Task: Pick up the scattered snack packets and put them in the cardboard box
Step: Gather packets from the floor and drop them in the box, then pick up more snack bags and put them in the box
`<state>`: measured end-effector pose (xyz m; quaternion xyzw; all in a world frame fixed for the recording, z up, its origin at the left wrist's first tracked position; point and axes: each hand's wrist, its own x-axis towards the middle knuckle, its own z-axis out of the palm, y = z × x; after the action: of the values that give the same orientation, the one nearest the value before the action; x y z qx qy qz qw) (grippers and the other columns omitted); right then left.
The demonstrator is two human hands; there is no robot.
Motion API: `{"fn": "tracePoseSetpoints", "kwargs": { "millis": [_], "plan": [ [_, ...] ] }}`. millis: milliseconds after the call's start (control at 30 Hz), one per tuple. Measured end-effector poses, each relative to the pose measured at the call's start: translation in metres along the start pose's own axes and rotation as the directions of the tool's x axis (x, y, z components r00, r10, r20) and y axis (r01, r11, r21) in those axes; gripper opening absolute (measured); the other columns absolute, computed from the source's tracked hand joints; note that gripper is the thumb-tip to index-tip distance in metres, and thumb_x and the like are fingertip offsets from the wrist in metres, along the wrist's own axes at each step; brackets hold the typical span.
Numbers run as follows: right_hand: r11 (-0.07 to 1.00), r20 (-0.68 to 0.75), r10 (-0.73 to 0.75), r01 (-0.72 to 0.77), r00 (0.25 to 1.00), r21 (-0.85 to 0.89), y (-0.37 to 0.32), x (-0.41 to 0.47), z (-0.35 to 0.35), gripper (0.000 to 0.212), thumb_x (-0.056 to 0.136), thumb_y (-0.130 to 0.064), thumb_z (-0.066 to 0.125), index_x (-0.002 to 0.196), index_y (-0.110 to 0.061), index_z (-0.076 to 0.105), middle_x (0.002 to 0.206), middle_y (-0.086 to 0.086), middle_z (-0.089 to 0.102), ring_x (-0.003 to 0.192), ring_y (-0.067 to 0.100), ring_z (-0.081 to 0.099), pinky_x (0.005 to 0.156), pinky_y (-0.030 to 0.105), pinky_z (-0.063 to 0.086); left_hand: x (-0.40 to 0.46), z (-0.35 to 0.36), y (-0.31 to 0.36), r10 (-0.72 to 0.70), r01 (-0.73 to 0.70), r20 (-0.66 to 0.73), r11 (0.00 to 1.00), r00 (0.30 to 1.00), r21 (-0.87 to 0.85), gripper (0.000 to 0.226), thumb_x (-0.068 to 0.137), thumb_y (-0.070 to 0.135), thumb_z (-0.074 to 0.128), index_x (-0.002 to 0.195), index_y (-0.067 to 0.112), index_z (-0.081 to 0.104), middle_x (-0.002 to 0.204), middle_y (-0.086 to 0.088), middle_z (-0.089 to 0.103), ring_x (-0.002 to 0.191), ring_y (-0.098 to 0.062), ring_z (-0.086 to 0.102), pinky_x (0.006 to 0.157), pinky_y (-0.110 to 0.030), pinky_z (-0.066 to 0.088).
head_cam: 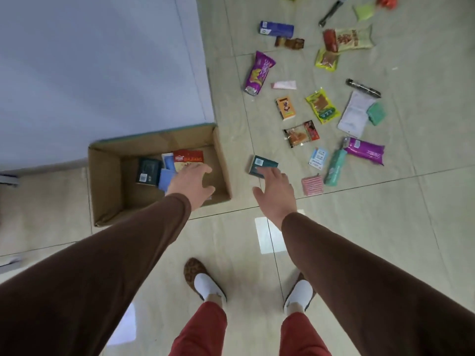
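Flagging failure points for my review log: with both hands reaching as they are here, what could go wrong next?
1. The right hand is open over the dark green packet with no grip yet; a hasty pinch may slide it across the smooth tile.
2. The left hand hangs open over the cardboard box, and could knock its wall and shift it.
3. The pink striped packet nearby could get brushed.

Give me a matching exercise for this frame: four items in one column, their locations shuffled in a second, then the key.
Items:
1. red packet
2. dark green box
3. pink striped packet
4. left hand

Places:
A. on the floor tiles, right of the right hand
B. lying inside the cardboard box
C. open, over the cardboard box
D. on the floor just past the right hand's fingertips, outside the cardboard box

Pairs: 1-B, 2-D, 3-A, 4-C
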<state>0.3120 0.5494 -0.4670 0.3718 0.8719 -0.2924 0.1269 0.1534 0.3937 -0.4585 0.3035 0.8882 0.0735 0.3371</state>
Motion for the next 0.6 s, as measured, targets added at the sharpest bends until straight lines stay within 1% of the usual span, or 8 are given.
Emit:
{"fn": "tracePoseSetpoints", "kwargs": {
  "millis": [133, 200, 300, 400, 500, 600],
  "plan": [
    [0.998, -0.037, 0.051, -0.05, 0.998, 0.03, 0.083, -0.016, -0.039, 0.051, 0.095, -0.021, 0.062, 0.145, -0.017, 0.051, 0.142, 0.006, 0.055, 0.127, 0.031, 0.051, 0.105, 0.044, 0.044, 0.003, 0.026, 0.087, 0.093, -0.096, 0.043, 0.992, 0.995, 0.078, 0.049, 0.09, 0.029, 0.069, 0.136, 0.02, 0.055, 0.139, -0.007, 0.057, 0.127, -0.03, 0.053, 0.103, -0.041, 0.046],
    [0.996, -0.057, 0.073, -0.069, 0.996, 0.059, 0.128, -0.024, -0.06, 0.05, 0.094, -0.02, 0.063, 0.143, -0.017, 0.053, 0.14, 0.007, 0.056, 0.128, 0.032, 0.051, 0.107, 0.043, 0.043, 0.003, 0.043, 0.136, 0.113, -0.119, 0.067, 0.989, 0.991, 0.092, 0.051, 0.091, 0.028, 0.068, 0.139, 0.019, 0.053, 0.139, -0.006, 0.057, 0.128, -0.028, 0.053, 0.105, -0.041, 0.045],
    [0.993, -0.071, 0.096, -0.091, 0.993, 0.075, 0.195, -0.039, -0.091, 0.046, 0.092, -0.02, 0.064, 0.137, -0.017, 0.056, 0.136, 0.009, 0.058, 0.124, 0.034, 0.052, 0.1, 0.042, 0.045, 0.004, 0.074, 0.209, 0.127, -0.136, 0.086, 0.985, 0.988, 0.107, 0.049, 0.093, 0.03, 0.065, 0.14, 0.021, 0.052, 0.141, -0.004, 0.056, 0.129, -0.027, 0.053, 0.107, -0.041, 0.044],
    [0.992, -0.052, 0.114, -0.111, 0.992, 0.065, 0.258, -0.051, -0.123, 0.048, 0.092, -0.021, 0.064, 0.139, -0.018, 0.055, 0.135, 0.008, 0.058, 0.119, 0.033, 0.053, 0.096, 0.043, 0.046, 0.007, 0.105, 0.282, 0.142, -0.154, 0.111, 0.982, 0.984, 0.107, 0.049, 0.094, 0.031, 0.065, 0.14, 0.022, 0.053, 0.142, -0.003, 0.056, 0.131, -0.024, 0.053, 0.106, -0.039, 0.045],
    [0.989, -0.048, 0.142, -0.14, 0.989, 0.042, 0.32, -0.048, -0.158, 0.051, 0.093, -0.022, 0.063, 0.143, -0.018, 0.053, 0.135, 0.006, 0.058, 0.121, 0.031, 0.052, 0.099, 0.043, 0.045, 0.021, 0.131, 0.35, 0.191, -0.205, 0.125, 0.973, 0.974, 0.103, 0.048, 0.094, 0.03, 0.066, 0.139, 0.02, 0.054, 0.14, -0.003, 0.058, 0.129, -0.024, 0.054, 0.107, -0.04, 0.045],
    [0.979, -0.053, 0.193, -0.189, 0.98, 0.074, 0.368, -0.034, -0.185, 0.05, 0.093, -0.02, 0.062, 0.142, -0.018, 0.053, 0.136, 0.006, 0.058, 0.124, 0.031, 0.051, 0.101, 0.042, 0.044, 0.038, 0.148, 0.396, 0.207, -0.22, 0.119, 0.97, 0.971, 0.105, 0.045, 0.093, 0.03, 0.066, 0.135, 0.018, 0.057, 0.134, -0.005, 0.06, 0.125, -0.024, 0.055, 0.104, -0.041, 0.047]
  ]
}}
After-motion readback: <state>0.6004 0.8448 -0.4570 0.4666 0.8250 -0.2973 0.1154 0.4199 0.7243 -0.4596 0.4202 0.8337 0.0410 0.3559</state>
